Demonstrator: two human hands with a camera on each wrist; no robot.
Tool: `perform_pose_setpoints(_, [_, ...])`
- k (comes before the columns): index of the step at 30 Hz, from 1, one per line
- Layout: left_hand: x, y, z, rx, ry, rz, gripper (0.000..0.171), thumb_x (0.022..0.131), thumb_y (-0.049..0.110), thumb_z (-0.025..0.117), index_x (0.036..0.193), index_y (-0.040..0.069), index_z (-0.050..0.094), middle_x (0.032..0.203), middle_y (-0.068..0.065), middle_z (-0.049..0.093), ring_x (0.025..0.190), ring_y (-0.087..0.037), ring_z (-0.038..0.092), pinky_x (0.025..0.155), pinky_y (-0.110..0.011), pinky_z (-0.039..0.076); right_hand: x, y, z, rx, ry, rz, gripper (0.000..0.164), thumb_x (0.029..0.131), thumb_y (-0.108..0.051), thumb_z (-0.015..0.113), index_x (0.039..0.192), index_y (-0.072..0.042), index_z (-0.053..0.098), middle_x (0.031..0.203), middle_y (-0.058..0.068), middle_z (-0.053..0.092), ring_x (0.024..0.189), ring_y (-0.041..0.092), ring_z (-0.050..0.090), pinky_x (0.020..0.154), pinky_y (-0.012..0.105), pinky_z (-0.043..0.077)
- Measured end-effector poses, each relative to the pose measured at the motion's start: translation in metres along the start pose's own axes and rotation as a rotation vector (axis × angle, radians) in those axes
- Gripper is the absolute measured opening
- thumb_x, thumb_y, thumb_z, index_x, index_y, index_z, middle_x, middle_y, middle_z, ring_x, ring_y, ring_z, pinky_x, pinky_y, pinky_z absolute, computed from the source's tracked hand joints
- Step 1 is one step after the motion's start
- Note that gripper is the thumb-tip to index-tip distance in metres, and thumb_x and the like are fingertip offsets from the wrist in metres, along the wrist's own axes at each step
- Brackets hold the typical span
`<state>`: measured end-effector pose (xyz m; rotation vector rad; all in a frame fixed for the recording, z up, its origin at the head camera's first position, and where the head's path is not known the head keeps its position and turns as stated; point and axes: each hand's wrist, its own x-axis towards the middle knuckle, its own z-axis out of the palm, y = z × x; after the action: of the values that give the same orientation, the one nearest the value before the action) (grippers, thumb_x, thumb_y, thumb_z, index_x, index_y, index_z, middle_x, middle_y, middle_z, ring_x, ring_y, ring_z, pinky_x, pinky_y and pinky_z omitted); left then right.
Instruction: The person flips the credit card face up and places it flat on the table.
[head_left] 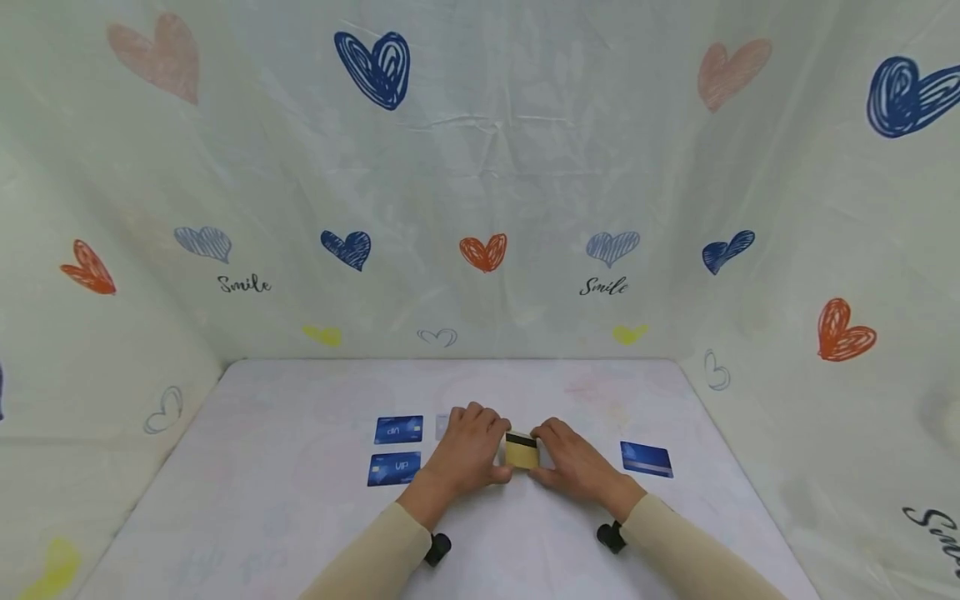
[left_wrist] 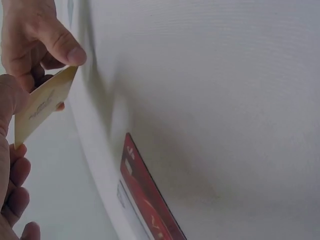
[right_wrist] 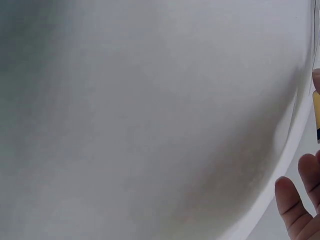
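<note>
Both hands hold one gold card (head_left: 521,457) between them, raised off the table. A black stripe crosses its top in the head view, while the left wrist view shows its plain gold face with small print. My left hand (head_left: 467,450) pinches one side edge between thumb and fingers. On the opposite edge, my right hand (head_left: 576,462) grips with thumb and fingertips. Only some of the right hand's fingers (right_wrist: 292,200) and a sliver of the card appear in the right wrist view. A red card (left_wrist: 147,190) lies below the hands, hidden in the head view.
Two blue VIP cards (head_left: 398,430) lie left of the left hand, one above the other. A pale card (head_left: 441,427) is partly covered by that hand. Another blue card (head_left: 647,459) lies on the right. Behind the white table (head_left: 300,533) hangs a heart-patterned curtain (head_left: 480,183).
</note>
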<state>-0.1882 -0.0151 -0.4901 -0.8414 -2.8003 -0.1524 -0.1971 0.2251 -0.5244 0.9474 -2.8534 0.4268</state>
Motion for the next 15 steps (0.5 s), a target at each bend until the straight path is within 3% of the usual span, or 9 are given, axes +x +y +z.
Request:
perform_pose_setpoints(7, [0.0005, -0.0012, -0.0061, -0.037, 0.047, 0.026, 0.065, 0.086, 0.055, 0.081, 0.136, 0.016, 0.064, 0.129, 0.000, 0.065, 0.120, -0.022, 0.053, 0.101, -0.042, 0.042, 0.0069, -0.0040, 0.0031, -0.028, 0.063, -0.035, 0.054, 0.090, -0.035, 0.085, 0.129, -0.007, 0.061, 0.120, 0.005, 0.061, 0.107, 0.016, 0.061, 0.096, 0.037, 0.057])
perform_pose_setpoints(15, [-0.0010, -0.0020, -0.0084, -0.096, 0.003, 0.000, 0.065, 0.088, 0.054, 0.080, 0.138, 0.016, 0.063, 0.133, -0.001, 0.064, 0.122, -0.022, 0.053, 0.105, -0.042, 0.043, 0.0033, -0.0056, 0.0039, 0.033, 0.047, 0.005, 0.053, 0.091, -0.032, 0.085, 0.132, -0.006, 0.062, 0.125, 0.007, 0.062, 0.114, 0.020, 0.063, 0.100, 0.041, 0.056])
